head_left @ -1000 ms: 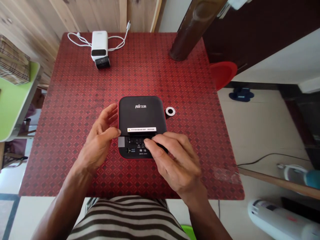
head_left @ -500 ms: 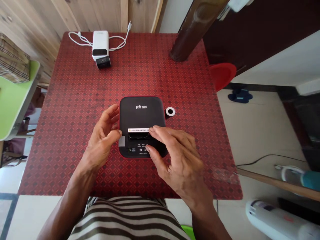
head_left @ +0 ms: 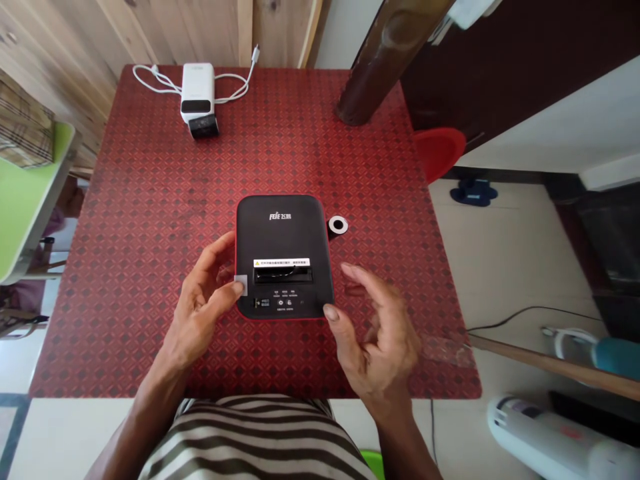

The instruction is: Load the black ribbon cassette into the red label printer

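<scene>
A black receipt printer [head_left: 280,233] with a red edge lies flat on the table. It has a white logo, a paper slot [head_left: 283,275] under a warning label, and small buttons and icons near its front edge. My left hand [head_left: 203,300] grips its left side, the thumb on a grey sticker [head_left: 241,284] and the fingers along the edge, partly hidden. My right hand [head_left: 383,333] is off the right front corner, with thumb and fingers apart and nothing between them. A small roll [head_left: 339,225] with a white ring end and dark hole stands close by the printer's right side.
The red patterned table [head_left: 150,200] bears a white power bank [head_left: 197,90] with a white cable and a small black-faced device [head_left: 204,127] at the back left. A brown pipe [head_left: 370,73] rises at the back right. A red stool [head_left: 443,152] stands beyond the right edge.
My right hand has left the slot area and moved right, its fingers opening. My left thumb has shifted onto the grey sticker. The printer stays in place.
</scene>
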Motion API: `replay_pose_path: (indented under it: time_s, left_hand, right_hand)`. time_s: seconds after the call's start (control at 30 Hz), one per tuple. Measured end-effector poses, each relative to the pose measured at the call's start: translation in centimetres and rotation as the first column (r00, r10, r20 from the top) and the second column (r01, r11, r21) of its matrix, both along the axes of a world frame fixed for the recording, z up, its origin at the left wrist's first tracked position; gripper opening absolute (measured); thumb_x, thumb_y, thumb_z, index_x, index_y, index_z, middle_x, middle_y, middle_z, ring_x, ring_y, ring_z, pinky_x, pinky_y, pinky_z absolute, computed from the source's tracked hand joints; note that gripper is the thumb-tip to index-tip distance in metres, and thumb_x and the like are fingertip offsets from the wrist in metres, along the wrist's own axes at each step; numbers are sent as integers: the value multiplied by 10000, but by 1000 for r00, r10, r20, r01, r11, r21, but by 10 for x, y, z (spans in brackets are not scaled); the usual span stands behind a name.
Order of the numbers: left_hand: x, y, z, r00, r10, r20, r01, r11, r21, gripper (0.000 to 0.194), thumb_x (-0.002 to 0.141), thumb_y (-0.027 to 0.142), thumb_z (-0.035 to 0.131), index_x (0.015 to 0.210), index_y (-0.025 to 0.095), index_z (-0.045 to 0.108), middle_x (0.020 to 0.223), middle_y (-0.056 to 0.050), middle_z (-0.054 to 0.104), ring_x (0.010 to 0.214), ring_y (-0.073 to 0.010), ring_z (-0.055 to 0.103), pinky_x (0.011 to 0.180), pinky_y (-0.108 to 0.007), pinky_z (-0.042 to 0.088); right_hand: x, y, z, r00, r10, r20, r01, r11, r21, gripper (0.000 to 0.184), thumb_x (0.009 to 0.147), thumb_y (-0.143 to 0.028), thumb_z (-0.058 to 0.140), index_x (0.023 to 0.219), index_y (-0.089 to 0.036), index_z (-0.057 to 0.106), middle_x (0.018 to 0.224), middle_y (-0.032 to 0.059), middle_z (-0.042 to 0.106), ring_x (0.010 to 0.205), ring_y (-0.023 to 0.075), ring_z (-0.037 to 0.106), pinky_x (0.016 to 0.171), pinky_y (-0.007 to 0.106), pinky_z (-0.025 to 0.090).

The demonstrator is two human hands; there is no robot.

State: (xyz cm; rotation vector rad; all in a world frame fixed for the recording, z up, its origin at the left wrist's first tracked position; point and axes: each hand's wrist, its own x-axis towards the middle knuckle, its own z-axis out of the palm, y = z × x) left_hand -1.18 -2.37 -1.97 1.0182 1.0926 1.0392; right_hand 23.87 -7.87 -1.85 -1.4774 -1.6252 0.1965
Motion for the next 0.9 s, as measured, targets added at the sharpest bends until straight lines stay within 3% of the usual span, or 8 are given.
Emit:
replay_pose_path:
  time_s: [0.13,0.23,0.37,0.6,0.9]
  left_hand:
    - [0,1,0,1000,-5,15,5,1000,9,576,1061,382,780,1630,411,693,1760,-35,629,1606,-402,589,1229,-568,582]
    - [2,1,2,1000,-2,-2,2,1000,23,574,1068,358,766,1635,403,687,1761,-31,628,1633,-390,564,1255,-549,556]
    - [6,1,4,1000,12,-27,-12,1000,24,569,1070,378,763,1633,388,682,1741,-39,645,1638,-384,563,1287,-544,529]
    - [13,1,10,999,45,-13,-45,999,-12,554,1065,383,777,1611,366,686,1710,-62,669,1553,-387,646,1191,-536,609]
    - [16,2,6,999,48,8,-48,999,-8,568,1040,397,792,1592,338,673,1650,-77,720,1512,-373,688,1169,-539,629]
  right_hand:
    - [-8,-16,-21,999,-34,-36,31,996,-80,660,1109,-467,751,1699,-241,561,1422,196,822,1201,359,860,946,536,762]
    - [-16,-24,-29,999,-48,-24,45,993,-110,681,1100,-483,759,1700,-237,554,1399,190,825,1182,354,864,924,514,768]
    - [-22,-26,-34,996,-78,-42,73,993,-98,692,1072,-466,790,1686,-236,569,1394,186,825,1177,358,862,942,522,768]
    - [-21,-26,-40,990,-123,-64,115,986,-120,705,1053,-536,802,1647,-220,593,1370,197,825,1137,347,866,922,521,775]
    - [-21,-23,-38,992,-101,-77,93,990,-106,738,1042,-500,838,1670,-230,560,1375,196,826,1148,348,878,921,516,776]
